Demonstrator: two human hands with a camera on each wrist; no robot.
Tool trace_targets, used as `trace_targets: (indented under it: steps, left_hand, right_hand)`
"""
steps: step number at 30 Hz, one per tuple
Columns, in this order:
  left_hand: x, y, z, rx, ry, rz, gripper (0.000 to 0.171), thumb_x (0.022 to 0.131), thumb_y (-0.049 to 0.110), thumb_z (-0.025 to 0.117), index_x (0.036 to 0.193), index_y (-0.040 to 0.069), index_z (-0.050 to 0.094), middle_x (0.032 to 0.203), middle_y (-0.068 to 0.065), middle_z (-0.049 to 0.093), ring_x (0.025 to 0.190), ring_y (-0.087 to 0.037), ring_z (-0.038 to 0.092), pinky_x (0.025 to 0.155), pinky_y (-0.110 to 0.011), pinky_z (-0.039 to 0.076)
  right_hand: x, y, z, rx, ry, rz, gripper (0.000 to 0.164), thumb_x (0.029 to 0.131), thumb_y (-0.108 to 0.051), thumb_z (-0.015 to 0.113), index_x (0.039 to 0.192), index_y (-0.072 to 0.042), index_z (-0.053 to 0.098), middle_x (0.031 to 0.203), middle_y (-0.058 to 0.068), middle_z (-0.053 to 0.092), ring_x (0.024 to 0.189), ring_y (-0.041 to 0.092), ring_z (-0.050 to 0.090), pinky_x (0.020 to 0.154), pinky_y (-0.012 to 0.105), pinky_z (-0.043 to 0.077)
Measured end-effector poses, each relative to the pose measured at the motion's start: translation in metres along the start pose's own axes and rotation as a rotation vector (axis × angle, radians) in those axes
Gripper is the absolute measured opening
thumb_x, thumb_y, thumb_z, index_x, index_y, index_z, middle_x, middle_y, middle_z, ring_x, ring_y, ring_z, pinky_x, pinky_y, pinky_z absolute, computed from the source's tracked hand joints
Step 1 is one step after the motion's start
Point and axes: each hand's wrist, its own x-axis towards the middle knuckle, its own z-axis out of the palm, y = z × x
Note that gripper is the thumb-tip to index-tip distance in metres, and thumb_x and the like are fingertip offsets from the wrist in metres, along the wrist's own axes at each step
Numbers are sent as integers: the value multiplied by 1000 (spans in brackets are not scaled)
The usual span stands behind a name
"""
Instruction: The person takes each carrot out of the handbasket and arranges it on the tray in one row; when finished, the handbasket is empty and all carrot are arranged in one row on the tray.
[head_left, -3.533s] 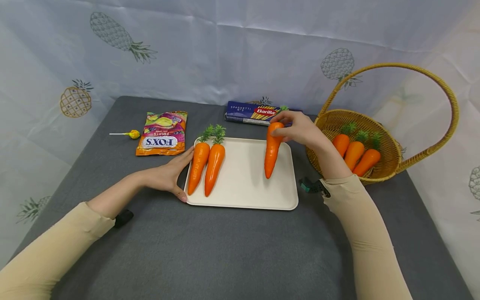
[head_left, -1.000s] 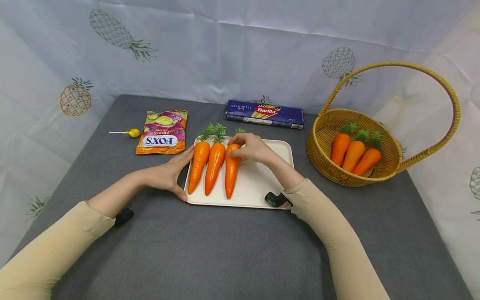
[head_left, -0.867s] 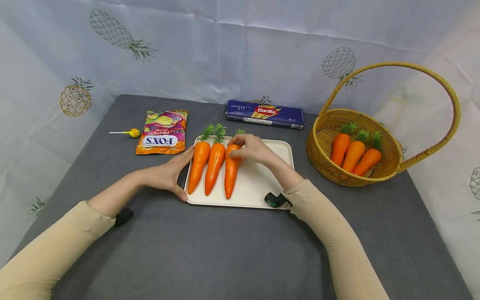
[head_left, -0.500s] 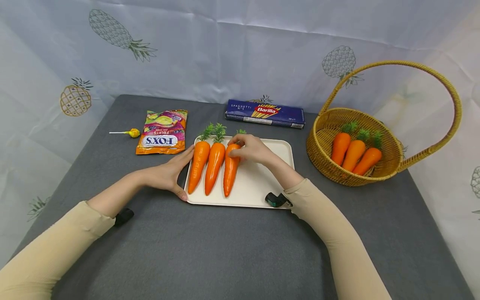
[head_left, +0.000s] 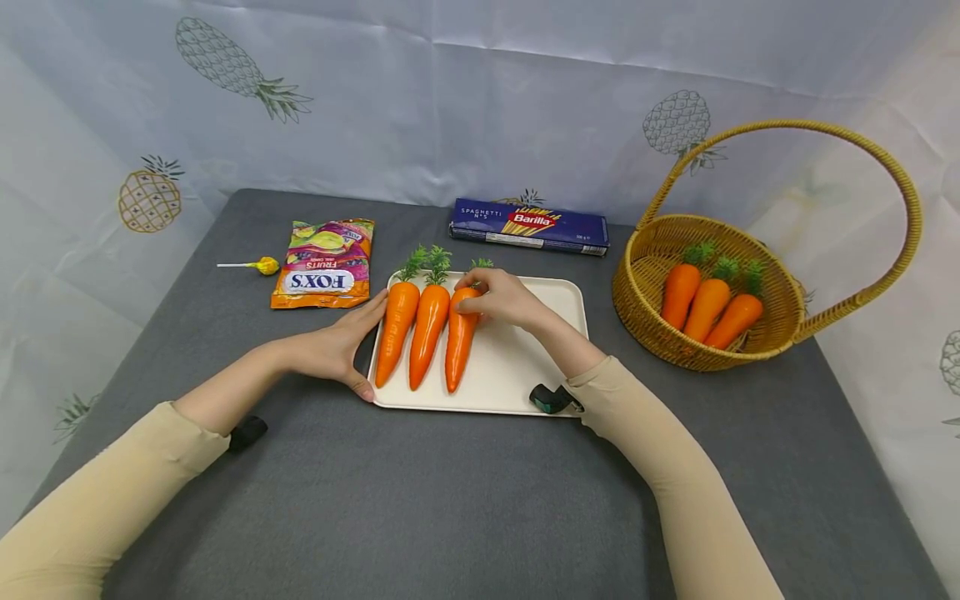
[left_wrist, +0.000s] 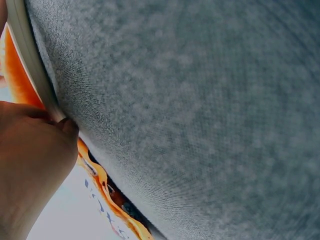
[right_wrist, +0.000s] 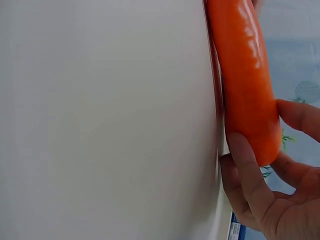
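My right hand (head_left: 508,300) pinches the thick upper end of an orange carrot (head_left: 460,346) between thumb and fingers. This carrot lies on the cream tray (head_left: 532,367), its tip toward me and most of its green top behind the fingers. Two more carrots, a left one (head_left: 396,333) and a middle one (head_left: 428,337), lie side by side to its left. At the tray's left edge my left hand (head_left: 333,350) rests with thumb and fingers spread. The right wrist view shows fingers on both sides of the held carrot (right_wrist: 245,75).
To the right stands a wicker basket (head_left: 637,317) with a tall handle, holding three carrots (head_left: 707,308). Behind the tray lies a blue spaghetti box (head_left: 528,227). A candy bag (head_left: 322,265) and a yellow lollipop (head_left: 266,265) lie at the left on the grey table (head_left: 420,500).
My right hand has brought its carrot leftward from above the tray's right side to beside the other two. Lately the carrot's tip has swung slightly left. My left hand has stayed in place.
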Motion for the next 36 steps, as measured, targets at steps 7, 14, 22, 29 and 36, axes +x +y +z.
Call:
trace_targets:
  steps: [7,14,22,29,36]
  left_hand:
    - [0,-1,0,1,-5,-9,146,62,47,91,158,7,-11,167,-12,-19,154,-43,-6,119,-70,5]
    - [0,0,-1,5,-8,-17,146,62,48,90,158,7,-12,167,-14,-19,154,-44,-7,119,-70,5]
    - [-1,1,-1,9,-7,-7,146,63,48,90,158,6,-12,166,-15,-19,154,-44,-8,119,-70,4]
    - [-2,0,-1,7,-4,-9,145,63,47,90,158,6,-12,166,-15,-19,154,-44,-8,119,-71,4]
    - [0,0,-1,4,-10,-18,145,62,47,90,158,7,-11,167,-13,-19,154,-43,-8,119,-70,4]
  right_hand:
    - [-1,1,-1,31,-6,-9,39,86,-31,74,121,-17,65,97,10,65,82,23,61,70,29,56]
    - [-3,1,-6,96,-39,-11,35,89,-25,73,122,-15,66,107,14,70,92,22,67,78,33,61]
    - [-5,-2,-11,139,-63,0,37,91,-20,70,126,-11,64,118,16,68,101,25,69,82,37,61]
    - [-9,-3,-15,140,-51,-6,35,90,-19,69,124,-11,65,119,14,68,101,26,69,82,37,61]
    - [-13,-6,-21,133,-40,0,34,92,-20,67,125,-13,64,123,14,66,106,27,69,84,38,61]
